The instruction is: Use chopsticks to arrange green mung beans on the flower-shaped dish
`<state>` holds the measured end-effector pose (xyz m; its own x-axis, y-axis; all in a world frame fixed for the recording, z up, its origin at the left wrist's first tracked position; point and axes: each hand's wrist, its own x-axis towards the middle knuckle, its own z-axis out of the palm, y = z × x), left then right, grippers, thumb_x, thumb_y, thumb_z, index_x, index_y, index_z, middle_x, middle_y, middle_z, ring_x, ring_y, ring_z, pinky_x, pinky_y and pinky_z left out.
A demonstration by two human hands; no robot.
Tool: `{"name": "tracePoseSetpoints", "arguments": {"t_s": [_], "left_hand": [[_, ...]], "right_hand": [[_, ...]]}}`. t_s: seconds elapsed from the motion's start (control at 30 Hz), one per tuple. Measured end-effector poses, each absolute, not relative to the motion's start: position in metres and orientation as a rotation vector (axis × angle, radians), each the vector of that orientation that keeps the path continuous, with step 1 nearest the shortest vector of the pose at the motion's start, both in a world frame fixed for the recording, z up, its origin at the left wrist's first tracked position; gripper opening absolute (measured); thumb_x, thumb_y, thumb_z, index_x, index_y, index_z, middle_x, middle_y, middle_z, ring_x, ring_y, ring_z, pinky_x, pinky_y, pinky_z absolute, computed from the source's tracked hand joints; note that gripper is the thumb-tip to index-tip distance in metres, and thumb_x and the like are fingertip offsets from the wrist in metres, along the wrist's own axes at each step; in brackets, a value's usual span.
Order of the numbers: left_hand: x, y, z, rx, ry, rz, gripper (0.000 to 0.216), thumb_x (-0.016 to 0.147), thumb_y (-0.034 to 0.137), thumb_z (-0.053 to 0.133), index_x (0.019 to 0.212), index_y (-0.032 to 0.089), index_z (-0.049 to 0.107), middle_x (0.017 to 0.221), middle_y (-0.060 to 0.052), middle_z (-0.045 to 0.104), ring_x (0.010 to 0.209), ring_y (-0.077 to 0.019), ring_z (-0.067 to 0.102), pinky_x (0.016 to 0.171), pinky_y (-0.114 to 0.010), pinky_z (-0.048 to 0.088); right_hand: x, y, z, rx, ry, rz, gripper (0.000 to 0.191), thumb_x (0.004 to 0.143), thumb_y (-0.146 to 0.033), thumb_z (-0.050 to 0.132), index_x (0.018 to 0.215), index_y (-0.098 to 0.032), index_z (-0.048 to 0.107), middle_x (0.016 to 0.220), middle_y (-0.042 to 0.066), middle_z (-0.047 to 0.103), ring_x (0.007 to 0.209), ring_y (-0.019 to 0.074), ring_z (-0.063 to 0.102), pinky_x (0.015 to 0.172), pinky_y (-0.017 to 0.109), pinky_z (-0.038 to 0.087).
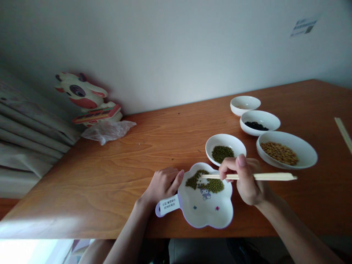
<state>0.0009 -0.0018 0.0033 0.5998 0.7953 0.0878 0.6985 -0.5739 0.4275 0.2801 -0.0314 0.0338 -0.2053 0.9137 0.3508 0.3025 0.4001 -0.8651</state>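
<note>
My right hand (249, 179) is closed around a pair of light wooden chopsticks (271, 176), held nearly level with the tips pointing left. Those tips reach among green mung beans (216, 185) on a white flower-shaped plate (205, 216) with a lilac rim, a cartoon print and a labelled handle (169, 205). Beside the plate's left edge, my left hand (166, 183) rests on the table, fingers curled in and thumb close to the rim; nothing shows in it. A white bowl (239, 145) with more mung beans stands just behind the plate, near my right fingers.
Further right stand bowls of tan beans (305, 154), black beans (271, 119) and small, unclear contents (254, 102). Another light stick (343, 132) lies at the right edge. At the back left, a cow toy with a keyboard (96, 113) stands by a clear plastic bag (108, 130).
</note>
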Motion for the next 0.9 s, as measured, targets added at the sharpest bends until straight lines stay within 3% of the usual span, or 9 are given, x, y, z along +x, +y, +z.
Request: {"name": "tracePoseSetpoints", "arguments": {"t_s": [0.9], "left_hand": [[-0.0007, -0.0004, 0.001, 2.464, 1.204, 0.36, 0.045, 0.108, 0.037, 0.029, 0.07, 0.017, 0.045, 0.069, 0.0, 0.051, 0.064, -0.0116, 0.045, 0.066, -0.027, 0.033]], "right_hand": [[0.2822, -0.0311, 0.0365, -1.024, -1.764, 0.829, 0.069, 0.105, -0.054, 0.015, 0.064, -0.02, 0.059, 0.058, 0.002, 0.056, 0.056, 0.0139, 0.052, 0.058, 0.033, 0.035]]}}
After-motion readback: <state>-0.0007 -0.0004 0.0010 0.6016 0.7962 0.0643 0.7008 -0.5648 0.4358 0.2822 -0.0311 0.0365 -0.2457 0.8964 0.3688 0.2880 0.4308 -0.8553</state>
